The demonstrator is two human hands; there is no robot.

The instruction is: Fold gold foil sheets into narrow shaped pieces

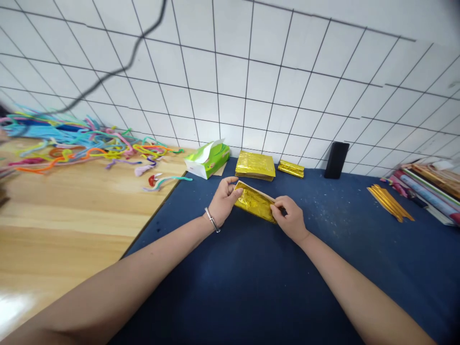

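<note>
A sheet of gold foil paper (253,202) is held between both hands over the dark blue mat (251,282). My left hand (223,201) pinches its left end, with a silver bracelet on the wrist. My right hand (292,219) grips its right end, fingers closed. Behind them, by the wall, lies a stack of gold foil sheets (255,165) and a smaller folded gold bundle (291,168).
A green tissue box (208,159) stands at the mat's back left. Coloured pipe cleaners (82,143) sprawl over the wooden table (64,215). A black phone (336,160) leans on the tiled wall. Gold strips (390,202) and stacked books (431,189) lie at right.
</note>
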